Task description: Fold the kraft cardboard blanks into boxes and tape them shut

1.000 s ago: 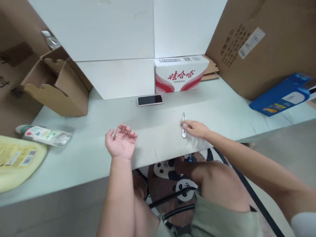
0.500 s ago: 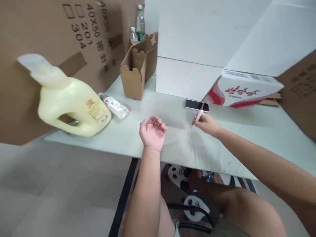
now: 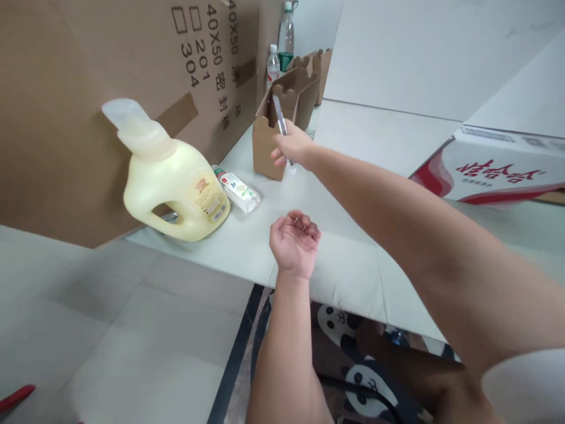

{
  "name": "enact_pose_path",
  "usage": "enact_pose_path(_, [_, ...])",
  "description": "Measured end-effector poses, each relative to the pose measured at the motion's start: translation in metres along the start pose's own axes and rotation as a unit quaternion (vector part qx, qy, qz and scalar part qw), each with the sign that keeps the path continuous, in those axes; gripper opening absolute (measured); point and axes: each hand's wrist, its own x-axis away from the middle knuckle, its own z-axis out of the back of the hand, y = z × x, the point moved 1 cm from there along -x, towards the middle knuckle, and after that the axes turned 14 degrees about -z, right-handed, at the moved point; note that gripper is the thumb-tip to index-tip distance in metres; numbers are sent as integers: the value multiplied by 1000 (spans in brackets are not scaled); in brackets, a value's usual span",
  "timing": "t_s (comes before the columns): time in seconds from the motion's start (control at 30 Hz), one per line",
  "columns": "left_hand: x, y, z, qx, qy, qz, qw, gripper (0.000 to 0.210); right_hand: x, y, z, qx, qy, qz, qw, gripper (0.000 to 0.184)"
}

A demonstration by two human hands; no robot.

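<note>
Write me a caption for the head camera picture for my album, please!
Right hand holding a slim object near an open cardboard box; left hand empty, palm up.

Slim pale stick (image 3: pixel 278 109) held aslant before an open carton (image 3: pixel 263 148)

The slim pale stick is gripped in the right hand (image 3: pixel 295 144), clear of the table (image 3: pixel 348 259). It is narrow and straight, grey and white along the upper length, with a whitish, seemingly clear lower end that shows beneath the fingers. The grip hides its middle. It stands steeply, top leaning to the left, bottom to the right. Its upper end overlaps the mouth of the open carton; whether it reaches inside cannot be told. The open carton is plain brown cardboard, upright on the table, its top edges cut in notches, its front panel partly covered by the hand.
</note>
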Motion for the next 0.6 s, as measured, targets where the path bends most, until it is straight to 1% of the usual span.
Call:
enact_pose_path(0.1, [2, 3, 1, -7, -6, -3, 1000, 26, -1, 8, 6, 27, 29, 2, 999, 23])
enact_pose_path(0.17, [2, 3, 2, -25, -14, -18, 999, 24, 13, 20, 18, 23, 51, 23, 998, 16])
enact_pose_path(0.2, [2, 4, 4, -40, -12, -40, 998, 23, 25, 28, 28, 15, 57, 36, 998, 14])
enact_pose_path(0.23, [2, 4, 6, -60, -2, -75, 995, 22, 41, 37, 39, 6, 64, 46, 997, 14])
enact_pose_path(0.27, [1, 4, 8, -86, 16, -125, 988, 21, 61, 47, 52, -5, 66, 58, 996, 14])
enact_pose_path(0.3, [0, 4, 12, -120, 42, -184, 975, 20, 84, 58, 68, -12, 74, 64, 995, 15])
enact_pose_path(0.37, [-2, 5, 18, -202, 89, -295, 930, 18, 137, 84, 104, -17, 144, 72, 987, 17])
enact_pose_path(0.4, [-2, 4, 20, -246, 95, -336, 904, 17, 165, 100, 122, -25, 206, 77, 975, 17])
enact_pose_path(0.43, [-1, 2, 22, -289, 81, -364, 882, 16, 193, 117, 140, -39, 264, 81, 960, 16])
enact_pose_path(0.47, [0, -1, 22, -327, 45, -381, 863, 16, 221, 136, 156, -70, 324, 88, 939, 13])
enact_pose_path(0.5, [2, -5, 22, -359, -14, -388, 849, 19, 245, 156, 169, -98, 369, 93, 919, 12])
enact_pose_path(0.53, [5, -11, 20, -384, -92, -387, 833, 24, 266, 176, 179, -116, 414, 96, 898, 17])
enact_pose_path(0.6, [14, -27, 14, -415, -270, -358, 792, 33, 297, 216, 191, -148, 469, 97, 865, 28])
